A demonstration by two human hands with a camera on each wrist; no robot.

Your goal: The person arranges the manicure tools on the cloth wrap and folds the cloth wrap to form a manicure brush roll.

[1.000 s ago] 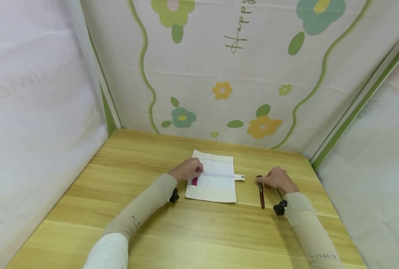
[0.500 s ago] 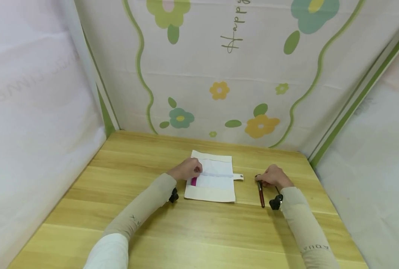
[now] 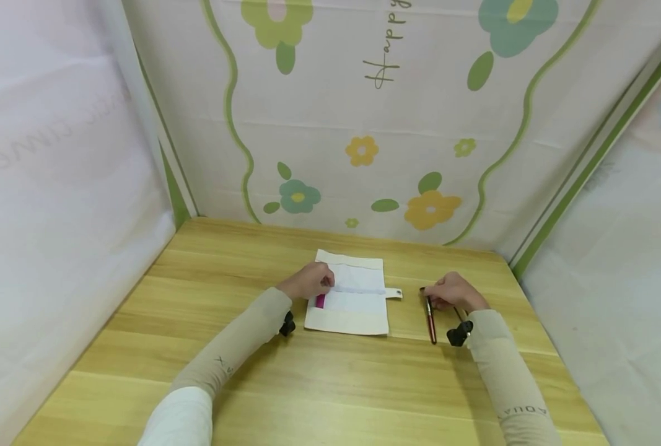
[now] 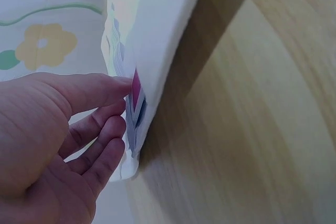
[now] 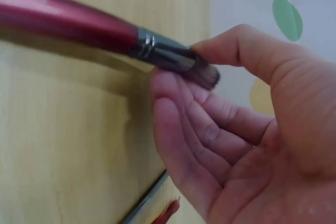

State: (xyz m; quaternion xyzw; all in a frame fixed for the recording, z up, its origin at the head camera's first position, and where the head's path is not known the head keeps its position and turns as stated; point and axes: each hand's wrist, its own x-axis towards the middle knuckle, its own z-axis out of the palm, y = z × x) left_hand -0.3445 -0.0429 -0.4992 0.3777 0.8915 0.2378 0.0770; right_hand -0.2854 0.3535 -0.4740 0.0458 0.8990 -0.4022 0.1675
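Observation:
An off-white fabric case (image 3: 347, 322) lies unfolded on the table, its snap tab (image 3: 394, 293) pointing right. At its left side my left hand (image 3: 311, 280) pinches the edge of the inner white layer, seen close up in the left wrist view. A magenta strip (image 3: 320, 301) shows just below those fingers; most of it is hidden. To the right of the case, my right hand (image 3: 454, 291) pinches a makeup brush (image 5: 79, 22) near its bristle end. The brush has a glossy red handle, a dark ferrule and brown bristles (image 5: 205, 74); its handle slants toward me.
In the right wrist view, a thin dark rod with a textured surface (image 5: 147, 198) and a red-tipped item (image 5: 167, 211) lie beneath my right hand. The wooden table (image 3: 308, 384) meets a flower-print cloth wall (image 3: 308, 136) behind, with cloth walls at both sides.
The bristle end of the brush has shifted slightly left with my right hand, and the right wrist has moved a little away from me. The left hand stays on the case.

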